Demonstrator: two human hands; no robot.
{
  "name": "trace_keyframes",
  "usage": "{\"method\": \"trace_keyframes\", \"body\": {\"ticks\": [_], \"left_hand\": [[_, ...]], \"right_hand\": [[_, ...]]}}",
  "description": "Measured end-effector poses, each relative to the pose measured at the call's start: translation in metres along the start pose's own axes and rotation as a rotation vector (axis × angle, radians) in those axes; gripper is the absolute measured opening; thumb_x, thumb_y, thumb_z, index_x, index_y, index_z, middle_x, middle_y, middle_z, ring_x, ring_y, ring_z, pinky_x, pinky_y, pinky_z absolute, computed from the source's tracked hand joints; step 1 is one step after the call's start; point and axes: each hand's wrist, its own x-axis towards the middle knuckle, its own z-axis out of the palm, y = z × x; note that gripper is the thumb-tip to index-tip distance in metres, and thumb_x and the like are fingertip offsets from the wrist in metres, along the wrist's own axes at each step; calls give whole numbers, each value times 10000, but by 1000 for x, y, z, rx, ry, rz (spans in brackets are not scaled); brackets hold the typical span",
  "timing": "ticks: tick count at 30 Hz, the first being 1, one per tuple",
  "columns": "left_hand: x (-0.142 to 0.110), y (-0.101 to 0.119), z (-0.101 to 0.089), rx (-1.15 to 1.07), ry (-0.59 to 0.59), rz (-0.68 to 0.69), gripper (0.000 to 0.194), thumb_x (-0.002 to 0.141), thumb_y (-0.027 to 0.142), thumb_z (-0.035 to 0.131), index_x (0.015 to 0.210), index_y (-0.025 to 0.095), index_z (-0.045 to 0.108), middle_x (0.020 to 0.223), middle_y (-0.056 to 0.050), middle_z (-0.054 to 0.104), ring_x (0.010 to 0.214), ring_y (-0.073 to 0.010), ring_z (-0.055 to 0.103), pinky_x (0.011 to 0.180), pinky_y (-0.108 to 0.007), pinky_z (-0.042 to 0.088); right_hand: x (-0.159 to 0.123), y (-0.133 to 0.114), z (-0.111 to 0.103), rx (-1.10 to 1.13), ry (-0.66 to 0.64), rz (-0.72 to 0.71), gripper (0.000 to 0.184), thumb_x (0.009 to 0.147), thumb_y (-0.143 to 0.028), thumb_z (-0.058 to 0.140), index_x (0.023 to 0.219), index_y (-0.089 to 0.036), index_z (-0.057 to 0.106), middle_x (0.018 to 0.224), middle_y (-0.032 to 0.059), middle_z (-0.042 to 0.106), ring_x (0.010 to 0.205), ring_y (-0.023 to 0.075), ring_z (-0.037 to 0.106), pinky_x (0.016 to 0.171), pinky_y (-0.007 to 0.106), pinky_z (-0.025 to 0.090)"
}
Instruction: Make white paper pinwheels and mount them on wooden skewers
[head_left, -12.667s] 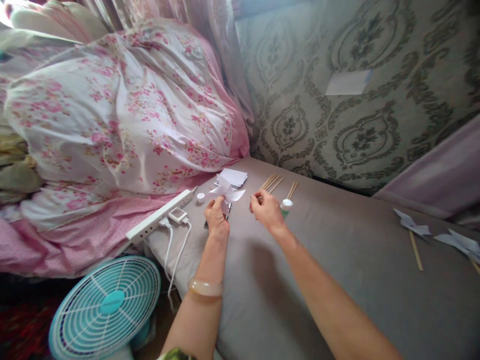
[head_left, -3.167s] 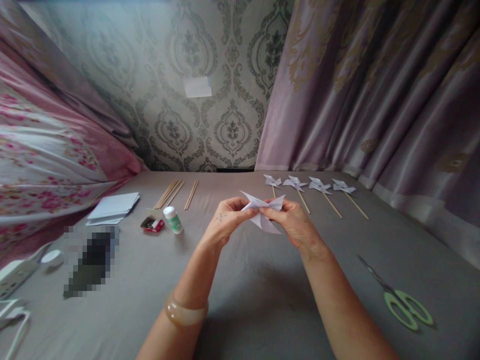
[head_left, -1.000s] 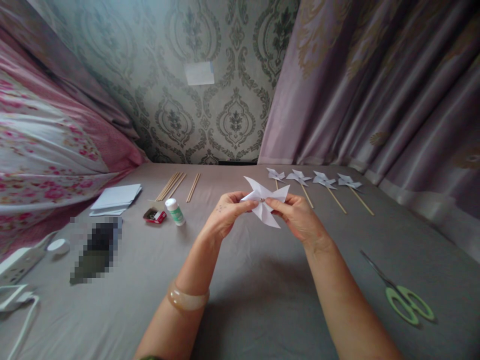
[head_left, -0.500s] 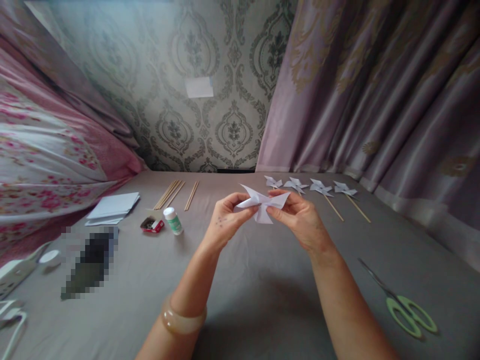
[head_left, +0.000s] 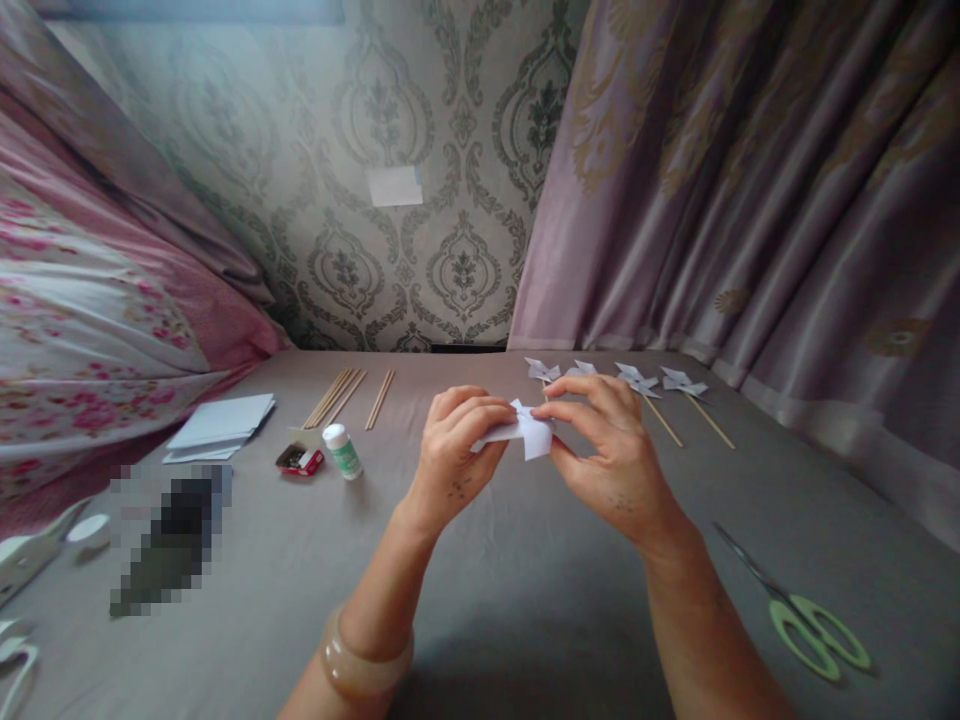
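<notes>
A folded white paper pinwheel (head_left: 535, 438) is held up above the table between both hands. My left hand (head_left: 459, 450) grips its left side, fingers over the top and thumb beneath, covering that blade. My right hand (head_left: 604, 440) pinches its right side, with the index finger at the middle and the thumb below. Beyond my right hand lie several finished paper pinwheels on sticks, one of them (head_left: 637, 380) fully in sight, another partly hidden by my fingers.
On the grey cloth-covered table (head_left: 525, 590), green-handled scissors (head_left: 814, 625) lie at the right. To the left are a white bottle (head_left: 343, 452), a small red box (head_left: 300, 460) holding small dark pieces, wooden sticks (head_left: 334, 397), stacked paper (head_left: 220, 425) and a power strip (head_left: 30, 560).
My hands have turned over the pinwheel's edges, so backs and knuckles now face me. The pinwheel has tilted, and its upper blades have become hidden behind my fingers.
</notes>
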Motion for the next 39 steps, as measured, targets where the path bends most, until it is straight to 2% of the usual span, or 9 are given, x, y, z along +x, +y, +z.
{"method": "trace_keyframes", "body": {"ticks": [4, 8, 10, 13, 18, 21, 28, 39], "left_hand": [[-1, 1, 0, 28, -10, 73, 107, 828, 170, 606, 904, 224, 659, 928, -48, 735, 964, -208, 584, 888, -354, 414], [-1, 3, 2, 4, -21, 42, 115, 828, 155, 592, 896, 221, 658, 917, -48, 730, 966, -204, 579, 898, -354, 414], [0, 3, 3, -47, -18, -31, 92, 823, 169, 601, 879, 213, 660, 877, -48, 717, 934, -196, 581, 872, -336, 430], [1, 3, 5, -186, -44, -228, 66, 800, 229, 645, 853, 197, 669, 829, -44, 688, 825, -173, 594, 774, -287, 458], [2, 1, 4, -408, -144, -513, 174, 753, 326, 706, 817, 164, 701, 772, -34, 687, 728, -159, 606, 676, -249, 450], [3, 0, 3, -534, -197, -614, 247, 710, 373, 744, 815, 152, 715, 741, -33, 688, 681, -151, 596, 633, -243, 439], [0, -4, 5, -717, -218, -777, 291, 642, 362, 798, 826, 148, 727, 783, -39, 704, 677, -142, 604, 650, -247, 453], [-3, -5, 10, -772, -211, -863, 297, 638, 347, 792, 847, 150, 716, 785, -33, 708, 655, -130, 600, 637, -242, 450]], "right_hand": [[0, 0, 1, -45, 5, -33, 169, 804, -128, 627, 891, -262, 680, 984, 33, 666, 986, 233, 568, 903, 416, 387], [1, 1, 1, -40, 2, -40, 136, 809, -130, 624, 866, -246, 667, 946, 30, 679, 965, 224, 578, 907, 406, 379], [0, 2, 3, 1, -2, -2, 95, 813, -155, 626, 838, -239, 662, 909, 26, 682, 929, 217, 591, 895, 399, 388], [-1, 3, 6, 148, -48, 136, 40, 823, -216, 623, 804, -227, 656, 827, 22, 673, 836, 198, 609, 818, 357, 432], [-2, 1, 8, 371, -194, 456, 101, 802, -272, 617, 815, -202, 690, 798, 22, 694, 766, 186, 634, 705, 289, 468], [-1, 0, 5, 424, -277, 559, 143, 782, -283, 607, 805, -192, 715, 773, 17, 713, 742, 192, 646, 671, 283, 477], [-2, 3, 5, 520, -337, 633, 195, 750, -253, 604, 865, -187, 747, 860, 28, 750, 798, 214, 681, 720, 304, 513], [-3, 4, 9, 505, -344, 692, 177, 732, -249, 602, 823, -165, 728, 822, 42, 745, 742, 200, 675, 661, 281, 507]]}}
